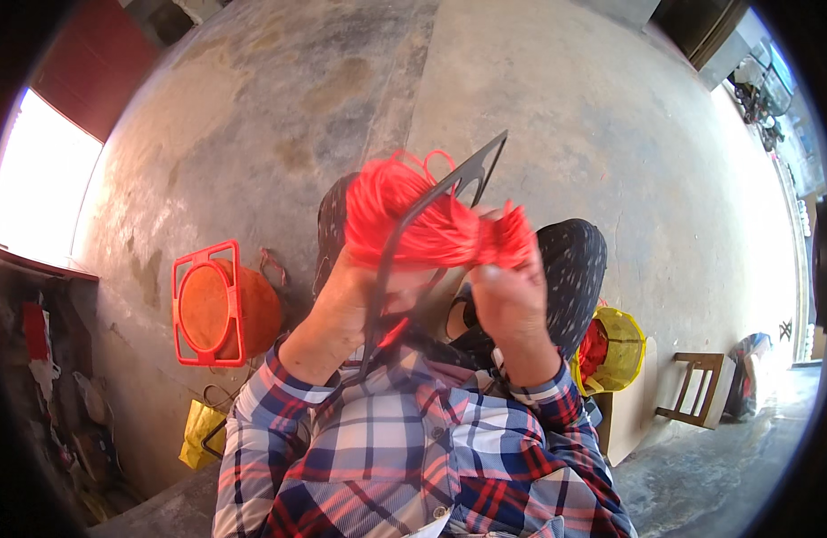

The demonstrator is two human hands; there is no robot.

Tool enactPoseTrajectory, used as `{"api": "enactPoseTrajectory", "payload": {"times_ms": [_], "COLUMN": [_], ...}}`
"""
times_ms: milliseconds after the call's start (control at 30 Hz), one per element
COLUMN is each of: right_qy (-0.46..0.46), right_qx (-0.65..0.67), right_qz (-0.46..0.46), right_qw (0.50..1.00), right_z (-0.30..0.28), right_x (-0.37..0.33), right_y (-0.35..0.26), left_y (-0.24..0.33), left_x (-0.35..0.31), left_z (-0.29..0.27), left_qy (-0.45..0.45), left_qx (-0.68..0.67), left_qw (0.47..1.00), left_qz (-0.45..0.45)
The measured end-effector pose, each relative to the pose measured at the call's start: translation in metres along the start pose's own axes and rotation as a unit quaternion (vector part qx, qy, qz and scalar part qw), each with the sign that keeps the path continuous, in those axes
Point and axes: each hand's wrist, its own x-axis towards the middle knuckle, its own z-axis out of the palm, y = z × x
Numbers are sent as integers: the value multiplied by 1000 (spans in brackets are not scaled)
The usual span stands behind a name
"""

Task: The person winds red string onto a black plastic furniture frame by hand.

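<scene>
A thick bundle of red cord [391, 211] is up in front of me above my knees, its loops blurred by motion. A flat black frame [400, 238] stands tilted across it, with cord passing through. My left hand [359, 282] is closed at the frame's side, under the cord; its fingers are mostly hidden. My right hand [512, 291] is closed round the gathered right end of the bundle, slightly smeared by motion.
On the left, a red frame [238, 305] leans against a round orange container [263, 314], near a yellow bag [201, 435]. Right of my knee stand a yellow basket [630, 350] with red material inside and a small wooden stool [718, 390]. Concrete floor [539, 117] stretches ahead.
</scene>
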Motion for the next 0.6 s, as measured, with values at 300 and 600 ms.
{"api": "enactPoseTrajectory", "payload": {"times_ms": [300, 600], "right_qy": [-3, -51], "right_qx": [69, -134], "right_qz": [-51, 118], "right_qw": [996, 983], "right_z": [-61, -28], "right_x": [27, 17], "right_y": [-55, 28], "left_y": [7, 6], "left_x": [5, 1], "left_z": [-35, -16], "left_qy": [-62, 26], "left_qx": [26, 19], "left_qw": [997, 995], "left_qz": [46, -97]}}
